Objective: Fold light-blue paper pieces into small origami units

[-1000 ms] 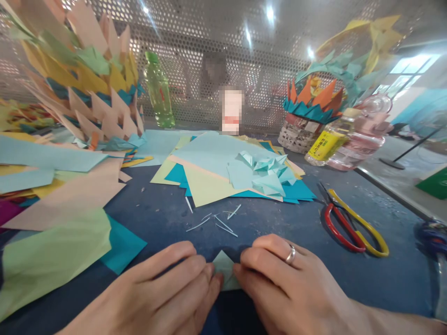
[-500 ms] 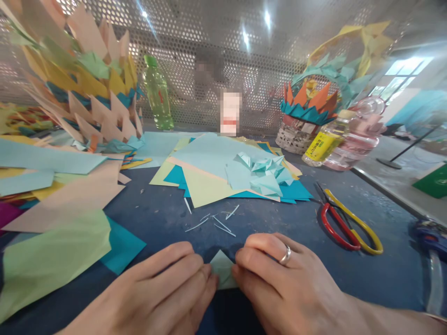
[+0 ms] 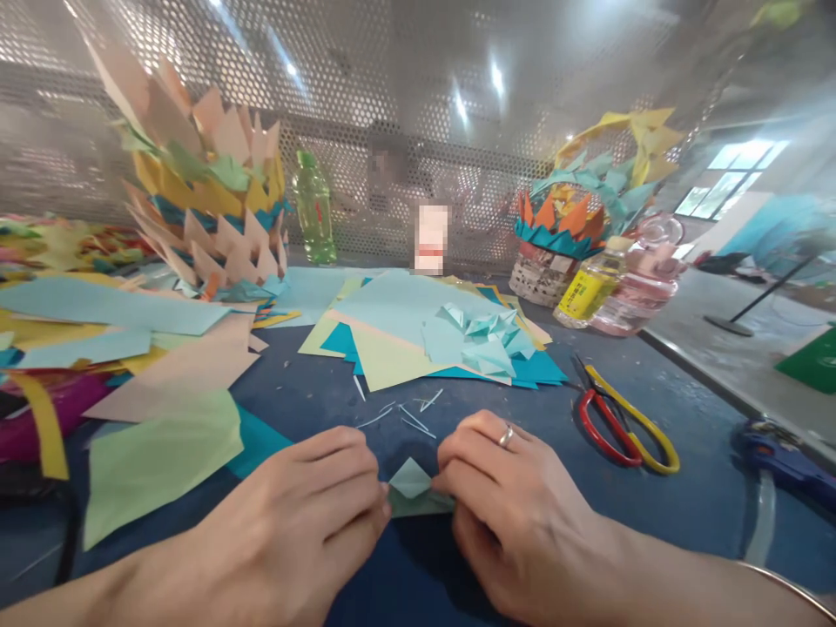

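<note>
A small piece of pale green-blue paper (image 3: 411,479), folded so that a diamond shape shows in its middle, lies low in front of me. Its left end is pinched by the closed fingers of my left hand (image 3: 306,496). My right hand (image 3: 513,501), with a ring on one finger, grips the other end between thumb and fingertips. Both ends of the paper are hidden under the fingers. Just beyond it are several thin paper slivers (image 3: 414,421). Farther back, folded light blue paper pieces (image 3: 489,338) lie on a stack of coloured sheets (image 3: 385,300).
Scissors (image 3: 620,427) with red and yellow handles lie right, near a blue glue gun (image 3: 784,457). Bottles (image 3: 591,283) and a paper-trimmed basket (image 3: 545,274) stand behind. Left are loose sheets (image 3: 163,453), a tall layered paper piece (image 3: 215,200) and a green bottle (image 3: 313,209).
The view has shifted, showing more of the left side. The paper's plain upper point now appears as a diamond-shaped flap, and my right fingers have moved slightly over its right end.
</note>
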Demonstrator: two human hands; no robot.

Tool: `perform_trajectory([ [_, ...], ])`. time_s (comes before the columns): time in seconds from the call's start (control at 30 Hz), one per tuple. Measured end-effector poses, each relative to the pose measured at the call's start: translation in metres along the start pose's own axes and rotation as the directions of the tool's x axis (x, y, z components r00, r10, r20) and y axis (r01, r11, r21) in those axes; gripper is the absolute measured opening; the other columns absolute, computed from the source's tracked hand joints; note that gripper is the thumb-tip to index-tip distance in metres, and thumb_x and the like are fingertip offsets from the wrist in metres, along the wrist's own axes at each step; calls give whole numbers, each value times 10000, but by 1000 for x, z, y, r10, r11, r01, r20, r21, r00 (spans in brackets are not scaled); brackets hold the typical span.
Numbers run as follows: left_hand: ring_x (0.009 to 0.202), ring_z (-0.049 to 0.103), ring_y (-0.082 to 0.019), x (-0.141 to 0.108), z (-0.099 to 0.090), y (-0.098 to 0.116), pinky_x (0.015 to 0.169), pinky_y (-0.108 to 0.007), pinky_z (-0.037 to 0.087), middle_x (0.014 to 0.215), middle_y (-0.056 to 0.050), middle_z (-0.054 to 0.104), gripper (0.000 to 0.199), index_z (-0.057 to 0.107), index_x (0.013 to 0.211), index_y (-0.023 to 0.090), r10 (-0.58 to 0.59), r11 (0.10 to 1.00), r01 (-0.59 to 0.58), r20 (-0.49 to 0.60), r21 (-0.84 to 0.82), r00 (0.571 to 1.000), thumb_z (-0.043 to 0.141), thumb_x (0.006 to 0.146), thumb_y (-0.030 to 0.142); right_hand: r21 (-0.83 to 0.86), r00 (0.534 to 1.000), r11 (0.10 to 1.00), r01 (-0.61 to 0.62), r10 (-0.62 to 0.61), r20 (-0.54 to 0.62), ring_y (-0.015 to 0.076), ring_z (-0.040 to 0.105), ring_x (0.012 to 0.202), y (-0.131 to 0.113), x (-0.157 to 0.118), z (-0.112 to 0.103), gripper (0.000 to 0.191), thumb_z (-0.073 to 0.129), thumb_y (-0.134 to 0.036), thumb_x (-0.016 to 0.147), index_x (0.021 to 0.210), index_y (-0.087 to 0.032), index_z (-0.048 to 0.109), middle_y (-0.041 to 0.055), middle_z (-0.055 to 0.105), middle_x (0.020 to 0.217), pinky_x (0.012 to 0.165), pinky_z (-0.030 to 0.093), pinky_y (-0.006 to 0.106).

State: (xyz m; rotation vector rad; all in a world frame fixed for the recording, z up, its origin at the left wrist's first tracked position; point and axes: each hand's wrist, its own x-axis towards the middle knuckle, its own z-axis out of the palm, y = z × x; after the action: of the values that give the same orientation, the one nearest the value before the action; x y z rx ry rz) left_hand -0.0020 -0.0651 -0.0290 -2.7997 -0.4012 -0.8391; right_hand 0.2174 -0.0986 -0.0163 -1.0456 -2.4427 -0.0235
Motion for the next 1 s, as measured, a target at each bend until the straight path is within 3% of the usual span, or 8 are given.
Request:
perform_trajectory([
  [0.17,695,570,-148,7,-9,-7,756,-315,473,695,-39,638,296,627,740,188,-4,985,6,15,-170,1000,373,752,36,118,986,980,-160,164,-21,162,505,824,2,6,0,163,451,-110,817,915,-159,573,55,584,870,794,422,346],
  [0.3,745,572,-140,15,-15,-12,763,-301,454,706,-30,634,307,608,705,178,-68,982,69,12,-173,998,363,742,-4,161,980,967,-196,190,55,170,495,920,2,7,1,189,504,-238,857,1031,-188,559,56,562,971,850,404,364],
  [0.4,763,565,-141,16,-17,-16,761,-307,444,718,-30,629,299,599,702,166,-87,981,83,-18,-174,996,368,748,-19,198,978,959,-204,189,93,177,480,940,1,7,1,184,567,-291,823,977,-191,576,51,544,975,840,404,359],
  [0.53,760,560,-134,13,-18,-22,756,-298,445,730,-31,622,289,601,697,163,-115,986,110,-29,-127,993,377,764,-7,261,974,939,-223,208,86,165,483,923,-1,9,0,178,661,-234,738,885,-182,575,36,549,940,834,404,331],
  [0.77,760,555,-132,11,-19,-26,763,-291,438,704,-23,609,305,597,669,168,-155,987,150,-72,-59,985,364,775,2,483,965,836,-259,240,103,105,548,723,0,11,2,112,633,-169,728,811,-185,560,-23,605,767,713,425,244],
  [0.87,758,552,-139,7,-16,-28,764,-298,430,702,-23,611,308,594,660,174,-161,986,158,-78,-47,984,364,764,-1,577,946,764,-289,322,47,121,577,754,11,17,0,189,637,-220,728,902,-178,574,2,617,794,733,440,249],
  [1.0,779,547,-145,3,-11,-28,768,-303,415,732,-17,620,291,575,647,176,-197,978,196,-11,-71,980,373,736,-14,506,885,781,-368,461,-68,135,596,718,49,35,-15,225,583,-273,758,956,-168,567,15,658,773,720,435,279],
])
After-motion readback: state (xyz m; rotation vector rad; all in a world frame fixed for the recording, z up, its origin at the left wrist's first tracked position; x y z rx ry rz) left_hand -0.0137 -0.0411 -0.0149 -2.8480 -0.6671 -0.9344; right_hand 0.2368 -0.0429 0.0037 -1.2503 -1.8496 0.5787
